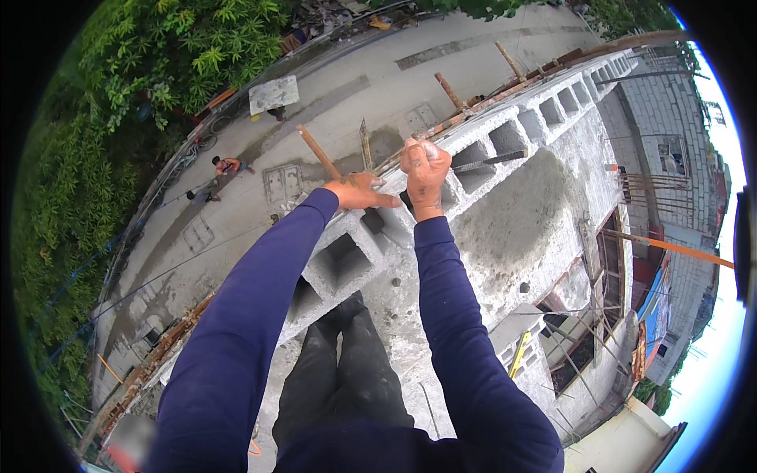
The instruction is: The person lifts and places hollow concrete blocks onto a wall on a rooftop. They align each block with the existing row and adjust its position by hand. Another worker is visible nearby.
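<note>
A row of grey hollow concrete blocks [348,260] runs along the slab's edge, from in front of my legs to the far right. My left hand [359,191] lies on top of the row with its fingers stretched out toward the right hand. Close beside it, my right hand [426,169] is closed in a fist over the blocks' outer side. Whatever that fist holds, if anything, is hidden. A dark steel bar [493,162] sticks out across the open block cells just right of my right hand.
Beyond the blocks the slab drops to a street [331,102] where people sit. Wooden stakes [318,151] rise along the outer edge. A grey sand or mortar pile [520,209] lies right, and a yellow spirit level [519,355] near a floor opening [579,359] with bars.
</note>
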`<state>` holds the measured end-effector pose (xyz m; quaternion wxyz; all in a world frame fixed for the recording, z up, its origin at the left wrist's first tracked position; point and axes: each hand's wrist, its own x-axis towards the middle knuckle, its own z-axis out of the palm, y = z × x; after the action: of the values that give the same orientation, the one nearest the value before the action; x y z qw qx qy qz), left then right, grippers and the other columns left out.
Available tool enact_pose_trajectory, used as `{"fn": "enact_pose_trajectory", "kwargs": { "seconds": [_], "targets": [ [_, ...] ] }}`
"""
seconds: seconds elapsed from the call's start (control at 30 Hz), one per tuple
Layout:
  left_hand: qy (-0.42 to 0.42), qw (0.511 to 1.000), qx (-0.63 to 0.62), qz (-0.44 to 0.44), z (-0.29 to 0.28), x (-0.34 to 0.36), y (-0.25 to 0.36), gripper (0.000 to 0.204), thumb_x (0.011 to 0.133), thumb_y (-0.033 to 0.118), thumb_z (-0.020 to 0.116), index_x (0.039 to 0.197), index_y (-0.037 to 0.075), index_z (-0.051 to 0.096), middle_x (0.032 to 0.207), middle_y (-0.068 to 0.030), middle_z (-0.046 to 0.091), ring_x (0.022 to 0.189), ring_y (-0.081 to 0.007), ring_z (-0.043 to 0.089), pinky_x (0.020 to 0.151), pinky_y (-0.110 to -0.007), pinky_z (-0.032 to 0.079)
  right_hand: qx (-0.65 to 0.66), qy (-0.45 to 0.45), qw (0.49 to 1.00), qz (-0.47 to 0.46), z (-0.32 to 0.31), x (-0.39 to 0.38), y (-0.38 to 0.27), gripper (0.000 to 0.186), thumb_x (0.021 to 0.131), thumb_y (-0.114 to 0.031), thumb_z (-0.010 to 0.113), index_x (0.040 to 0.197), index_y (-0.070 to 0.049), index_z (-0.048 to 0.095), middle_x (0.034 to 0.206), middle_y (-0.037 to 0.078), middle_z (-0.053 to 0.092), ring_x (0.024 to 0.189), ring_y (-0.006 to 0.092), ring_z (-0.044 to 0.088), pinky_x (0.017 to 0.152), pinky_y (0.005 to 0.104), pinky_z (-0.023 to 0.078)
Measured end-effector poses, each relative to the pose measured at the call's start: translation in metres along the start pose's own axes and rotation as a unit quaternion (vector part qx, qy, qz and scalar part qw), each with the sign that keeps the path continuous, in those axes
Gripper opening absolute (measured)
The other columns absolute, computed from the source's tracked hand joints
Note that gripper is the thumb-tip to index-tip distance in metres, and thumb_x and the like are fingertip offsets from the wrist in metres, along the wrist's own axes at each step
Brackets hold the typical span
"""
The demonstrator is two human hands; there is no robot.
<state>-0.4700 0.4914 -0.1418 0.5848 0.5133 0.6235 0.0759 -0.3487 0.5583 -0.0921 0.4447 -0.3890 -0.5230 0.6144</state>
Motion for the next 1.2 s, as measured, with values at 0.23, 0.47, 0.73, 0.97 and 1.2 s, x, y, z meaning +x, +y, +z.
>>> {"fn": "enact_pose_trajectory", "kwargs": {
  "seconds": [0.23, 0.47, 0.73, 0.97, 1.2],
  "targets": [
    [-0.033, 0.999, -0.012, 0.007, -0.004, 0.0, 0.002, 0.092, 0.073, 0.063, 0.058, 0.136, -0.001, 0.038, 0.132, -0.0246, 0.044, 0.123, -0.0324, 0.045, 0.101, -0.036, 0.035, -0.112, -0.109, 0.987, 0.038, -0.052, -0.111, -0.052, 0.035, 0.083, -0.007, 0.053, 0.052, -0.004, 0.037, 0.05, -0.003, 0.038, 0.047, 0.0053, 0.031, 0.043, 0.0255, 0.024],
    [0.154, 0.981, -0.114, -0.04, -0.012, -0.031, 0.028, 0.088, 0.079, 0.061, 0.056, 0.138, 0.0, 0.034, 0.14, -0.0222, 0.035, 0.13, -0.0317, 0.035, 0.106, -0.035, 0.029, -0.097, 0.005, 0.973, 0.209, -0.198, -0.167, -0.072, 0.039, 0.085, -0.006, 0.052, 0.054, -0.009, 0.03, 0.054, -0.004, 0.034, 0.051, 0.0046, 0.028, 0.046, 0.0245, 0.021],
    [0.152, 0.983, -0.092, 0.039, -0.083, 0.101, 0.19, 0.084, 0.081, 0.06, 0.055, 0.139, 0.005, 0.032, 0.135, -0.0205, 0.041, 0.121, -0.0295, 0.047, 0.1, -0.037, 0.038, -0.035, 0.031, 0.985, 0.164, -0.371, -0.004, -0.034, 0.039, 0.085, -0.01, 0.057, 0.055, -0.01, 0.032, 0.055, -0.005, 0.035, 0.052, 0.0041, 0.029, 0.046, 0.0238, 0.022],
    [0.052, 0.998, -0.013, -0.014, -0.065, 0.258, 0.285, 0.099, 0.074, 0.068, 0.055, 0.143, 0.005, 0.022, 0.142, -0.0239, 0.029, 0.131, -0.0348, 0.031, 0.107, -0.039, 0.029, 0.102, 0.014, 0.995, -0.002, -0.413, 0.214, -0.072, 0.038, 0.085, -0.011, 0.055, 0.057, -0.011, 0.03, 0.053, -0.003, 0.03, 0.047, 0.0071, 0.028, 0.044, 0.0246, 0.02],
    [0.002, 0.996, -0.03, -0.083, -0.068, 0.273, 0.285, 0.101, 0.072, 0.07, 0.056, 0.138, -0.002, 0.031, 0.142, -0.0243, 0.029, 0.131, -0.035, 0.033, 0.106, -0.039, 0.03, 0.18, -0.047, 0.977, -0.109, -0.365, 0.315, -0.107, 0.037, 0.084, -0.011, 0.054, 0.054, -0.01, 0.032, 0.049, -0.003, 0.028, 0.046, 0.0079, 0.025, 0.043, 0.0258, 0.02]
  ]
}}
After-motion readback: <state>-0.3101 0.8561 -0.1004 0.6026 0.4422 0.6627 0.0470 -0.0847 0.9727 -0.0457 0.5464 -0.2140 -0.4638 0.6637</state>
